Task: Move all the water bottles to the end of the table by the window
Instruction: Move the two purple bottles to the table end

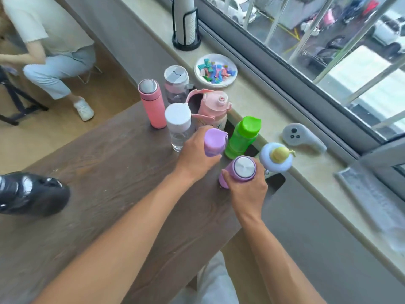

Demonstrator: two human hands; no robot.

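Observation:
Several water bottles stand clustered at the window end of the dark wooden table [105, 172]. My left hand [196, 153] grips a lilac bottle with a flip lid [214, 141]. My right hand [246, 189] grips a purple flask with a silver cap [242, 170] at the table's corner. Around them stand a green bottle [242, 137], a pale blue bottle with a yellow knob [276, 157], a clear bottle with a white cap [178, 126], a coral-pink flask [151, 103], a pink jug with a handle [213, 108] and a clear pink-banded bottle [176, 84].
A beige window sill [306, 163] runs past the table end, bearing a plate of coloured pieces [215, 70], a paper-cup holder [185, 23] and a grey controller [303, 136]. A black shiny object [30, 194] lies on the table at left. A seated person [50, 47] is at back left.

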